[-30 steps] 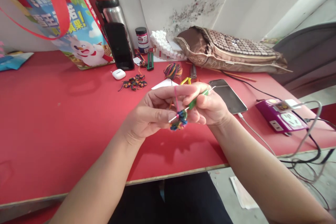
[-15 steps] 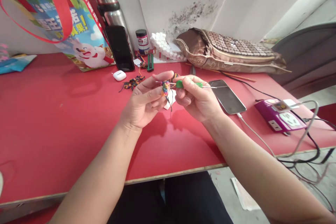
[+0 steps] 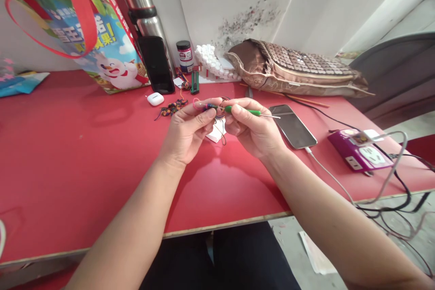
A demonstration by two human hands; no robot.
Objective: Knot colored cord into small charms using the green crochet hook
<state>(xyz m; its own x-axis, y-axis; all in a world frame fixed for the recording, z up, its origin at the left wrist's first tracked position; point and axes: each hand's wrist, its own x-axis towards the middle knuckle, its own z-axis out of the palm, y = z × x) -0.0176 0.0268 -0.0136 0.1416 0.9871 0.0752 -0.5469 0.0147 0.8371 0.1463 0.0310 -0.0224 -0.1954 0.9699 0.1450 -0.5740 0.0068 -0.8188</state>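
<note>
Between the thumb and fingers of my left hand (image 3: 188, 129) is a small multicoloured crocheted piece (image 3: 210, 106), mostly covered by the fingertips. A pink loop of yarn (image 3: 195, 103) stands up at its left end. My right hand (image 3: 253, 124) pinches the green handle of a crochet hook (image 3: 253, 112). Its thin metal shaft points left into the crocheted piece, and a second metal end sticks out to the right. Dark strands hang below the fingers, over a small white card (image 3: 216, 132) on the table.
On the red table (image 3: 102, 167), a braided colourful cord (image 3: 172, 108) and a white earphone case (image 3: 155, 99) lie to the left. A phone (image 3: 294, 127) and a purple power strip (image 3: 358, 149) with cables are on the right. A thermos (image 3: 144, 13), a propped black phone (image 3: 157, 63) and a brown cushion (image 3: 299, 70) stand behind.
The crocheted piece has turned in my left fingers, so less of it shows and a pink loop is now visible. The hook has shifted slightly left and tilts a little more.
</note>
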